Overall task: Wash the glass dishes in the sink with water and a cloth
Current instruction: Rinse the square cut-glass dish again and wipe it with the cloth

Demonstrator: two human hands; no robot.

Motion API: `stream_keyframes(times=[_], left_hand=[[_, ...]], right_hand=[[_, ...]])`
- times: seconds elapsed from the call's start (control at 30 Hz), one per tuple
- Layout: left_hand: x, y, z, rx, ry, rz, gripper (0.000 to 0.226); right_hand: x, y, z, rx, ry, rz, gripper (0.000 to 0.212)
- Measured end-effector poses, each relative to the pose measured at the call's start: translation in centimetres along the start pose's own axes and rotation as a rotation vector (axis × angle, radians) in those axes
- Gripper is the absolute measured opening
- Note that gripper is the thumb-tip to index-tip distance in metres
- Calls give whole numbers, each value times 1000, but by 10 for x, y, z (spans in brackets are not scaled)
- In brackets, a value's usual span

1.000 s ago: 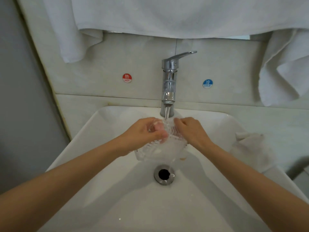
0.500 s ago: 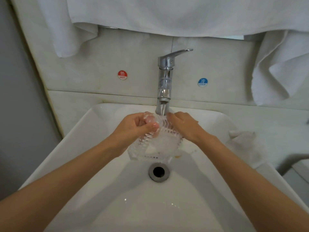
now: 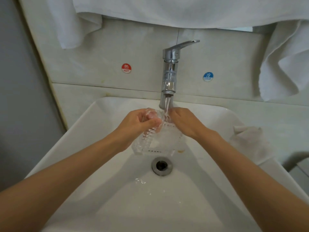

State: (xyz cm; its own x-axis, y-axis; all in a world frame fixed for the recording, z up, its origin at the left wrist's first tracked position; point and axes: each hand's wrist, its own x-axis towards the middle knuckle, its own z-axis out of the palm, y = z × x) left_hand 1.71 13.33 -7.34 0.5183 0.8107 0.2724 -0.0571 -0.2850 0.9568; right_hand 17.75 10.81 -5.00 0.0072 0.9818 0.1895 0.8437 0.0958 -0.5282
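Observation:
A clear ribbed glass dish (image 3: 158,139) is tilted under the running tap (image 3: 169,71), above the white sink (image 3: 103,118). My left hand (image 3: 138,122) grips the dish's upper left rim, fingers curled over the edge. On the upper right side my right hand (image 3: 184,121) holds the rim, with its fingertips hidden behind the glass and the water stream. A white cloth (image 3: 249,139) lies crumpled on the sink's right rim, away from both hands.
The drain (image 3: 161,165) sits just below the dish. White towels (image 3: 287,64) hang above and to the right. Red hot (image 3: 126,68) and blue cold (image 3: 208,76) stickers flank the tap. A grey wall borders the left.
Both hands still hold the dish under the stream. My left hand's fingers have shifted slightly along the rim, and the camera view has drifted.

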Motion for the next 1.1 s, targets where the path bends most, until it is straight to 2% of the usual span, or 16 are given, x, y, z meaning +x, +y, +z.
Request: stream_keyframes(times=[0.17, 0.27, 0.3, 0.37, 0.47, 0.57, 0.63, 0.73, 0.83, 0.9, 0.97, 1.03, 1.1], left_hand=[[-1, 0, 2, 17, 1, 11, 32], [-2, 0, 2, 0, -6, 22, 20], [-2, -1, 1, -13, 1, 12, 15], [-2, -3, 0, -46, 33, -25, 13], [-2, -8, -1, -101, 61, -87, 30], [-3, -9, -1, -173, 97, -129, 38], [-2, -6, -2, -323, 131, -139, 24], [1, -1, -8, -556, 184, -182, 10], [2, 0, -18, -568, 122, -305, 27], [2, 3, -23, -443, 54, -377, 29], [3, 6, -23, -203, 35, -366, 28], [4, 5, -19, 141, 51, -278, 43], [3, 0, -10, 302, 63, -136, 65]], right_hand=[[1, -29, 4, -112, -13, -147, 40], [4, -2, -3, -28, -23, -69, 59], [5, 9, -3, 65, -10, -11, 60], [6, 22, 2, 364, 27, 137, 46], [6, 24, 11, 877, 74, 385, 35], [0, 21, 14, 1338, -9, 458, 42], [-3, 21, 20, 1460, -49, 445, 48], [-3, 19, 34, 1336, -4, 496, 40], [-1, 17, 32, 1176, 49, 563, 43], [1, 17, 22, 1089, 33, 542, 41], [3, 17, 13, 919, -28, 487, 38], [5, 14, 9, 701, -95, 426, 38], [7, 9, 9, 517, -134, 372, 37]])
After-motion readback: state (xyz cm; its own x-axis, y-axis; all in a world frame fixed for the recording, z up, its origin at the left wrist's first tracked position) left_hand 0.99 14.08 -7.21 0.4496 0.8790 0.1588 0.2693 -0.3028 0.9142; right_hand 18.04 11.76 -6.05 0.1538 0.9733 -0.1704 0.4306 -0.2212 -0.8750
